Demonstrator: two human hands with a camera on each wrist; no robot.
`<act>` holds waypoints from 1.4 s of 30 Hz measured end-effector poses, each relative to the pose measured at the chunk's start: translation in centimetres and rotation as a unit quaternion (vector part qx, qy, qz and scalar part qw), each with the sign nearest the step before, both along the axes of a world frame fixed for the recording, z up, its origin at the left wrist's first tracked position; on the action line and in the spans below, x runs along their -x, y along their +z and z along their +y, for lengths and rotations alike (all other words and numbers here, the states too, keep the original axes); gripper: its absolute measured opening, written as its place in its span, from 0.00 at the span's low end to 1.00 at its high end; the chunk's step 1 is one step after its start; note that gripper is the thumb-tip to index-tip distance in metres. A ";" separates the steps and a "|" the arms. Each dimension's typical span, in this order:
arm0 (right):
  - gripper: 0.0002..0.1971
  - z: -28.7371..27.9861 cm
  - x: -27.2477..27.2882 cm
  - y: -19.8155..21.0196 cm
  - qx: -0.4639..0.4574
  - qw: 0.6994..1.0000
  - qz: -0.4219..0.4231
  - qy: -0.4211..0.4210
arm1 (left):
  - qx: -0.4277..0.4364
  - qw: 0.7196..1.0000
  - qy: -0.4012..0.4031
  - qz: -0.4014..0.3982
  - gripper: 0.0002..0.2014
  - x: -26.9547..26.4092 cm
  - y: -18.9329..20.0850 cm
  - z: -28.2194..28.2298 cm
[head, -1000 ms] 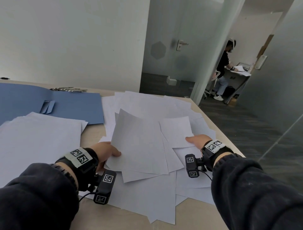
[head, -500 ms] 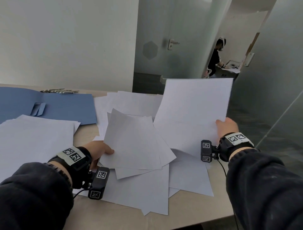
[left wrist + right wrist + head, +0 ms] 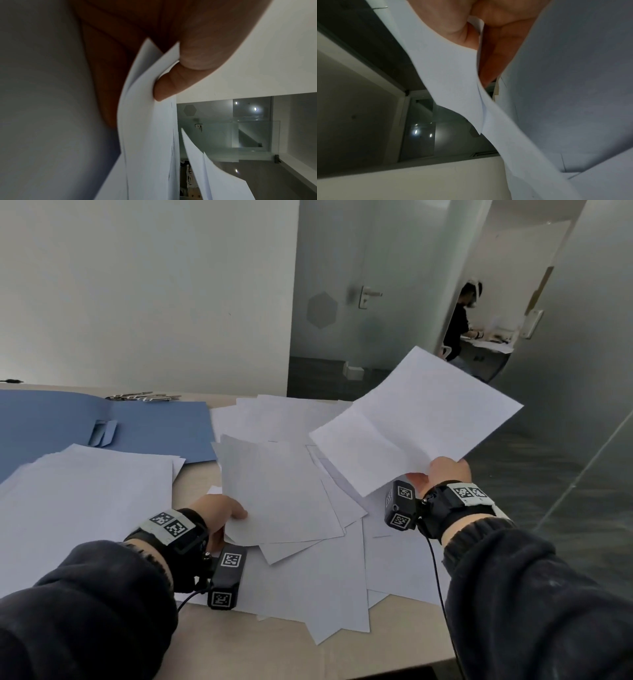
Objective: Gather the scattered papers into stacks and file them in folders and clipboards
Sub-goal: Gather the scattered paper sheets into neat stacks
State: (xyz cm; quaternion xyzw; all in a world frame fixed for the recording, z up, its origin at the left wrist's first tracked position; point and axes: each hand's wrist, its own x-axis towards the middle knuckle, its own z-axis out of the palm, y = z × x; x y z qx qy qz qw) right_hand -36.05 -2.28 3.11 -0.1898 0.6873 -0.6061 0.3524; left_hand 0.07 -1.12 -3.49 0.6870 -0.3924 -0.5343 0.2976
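Fingers: right hand (image 3: 442,474) pinches one loose sheet (image 3: 414,419) by its near corner, raised over the desk's (image 3: 219,642) right edge; left hand (image 3: 219,511) pinches 2+ sheets (image 3: 277,491), thumb on top, near desk centre. Progress, est.: early. 1 rough stack (image 3: 82,501) at left, 1 blue folder (image 3: 147,426) open & unfilled at far-left, scattered pile (image 3: 318,583) of approx. a dozen unsorted; clipboards not clearly seen

The right hand (image 3: 445,472) held 1 white sheet (image 3: 416,419) raised above the scattered papers (image 3: 308,577). The left hand (image 3: 215,513) pinched another sheet (image 3: 277,491) beside the blue folder (image 3: 154,426).
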 end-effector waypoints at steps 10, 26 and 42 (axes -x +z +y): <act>0.24 2.0 -5.5 -2.9 0.037 0.991 -0.118 0.049 | -0.003 0.992 0.054 0.111 0.02 1.3 2.3 1.9; 0.09 4.0 -10.5 -4.9 -0.100 0.966 -0.023 0.238 | 0.006 0.995 0.048 0.088 0.03 0.7 1.3 0.9; 0.13 7.0 -16.3 -4.7 -0.145 0.883 -0.019 0.447 | 0.023 0.993 0.020 0.110 0.16 1.2 1.5 1.6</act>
